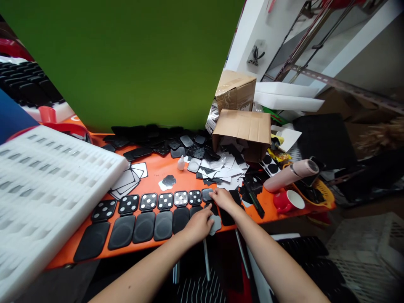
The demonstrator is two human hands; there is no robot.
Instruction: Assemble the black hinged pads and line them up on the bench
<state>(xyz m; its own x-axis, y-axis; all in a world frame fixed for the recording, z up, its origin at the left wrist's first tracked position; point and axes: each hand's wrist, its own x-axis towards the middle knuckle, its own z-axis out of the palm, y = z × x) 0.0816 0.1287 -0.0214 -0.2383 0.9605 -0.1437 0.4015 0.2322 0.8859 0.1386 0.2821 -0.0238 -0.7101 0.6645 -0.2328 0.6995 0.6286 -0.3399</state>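
Observation:
A row of unfolded black folding pads lies along the table's front edge. Each has a small upper square, several of them with white dots (pixel 147 201), and a larger lower flap (pixel 144 227). My right hand (pixel 223 199) has its fingers closed at the edge of a plain small square (pixel 207 194) at the row's right end. Just below it, my left hand (pixel 199 225) is curled over the neighbouring lower flaps, its fingers on a thin grey scalloped sheet (pixel 216 224). Its fingertips partly hide the sheet and the flaps. More scalloped sheets (pixel 168 181) lie farther back.
White foam tray (pixel 63 168) fills the left. A small white bottle (pixel 181 163), loose black parts (pixel 151 139) and paper cards (pixel 225 170) lie behind the row. To the right are an open carton (pixel 243 126), a pink flask (pixel 288 176) and a red mug (pixel 288 202).

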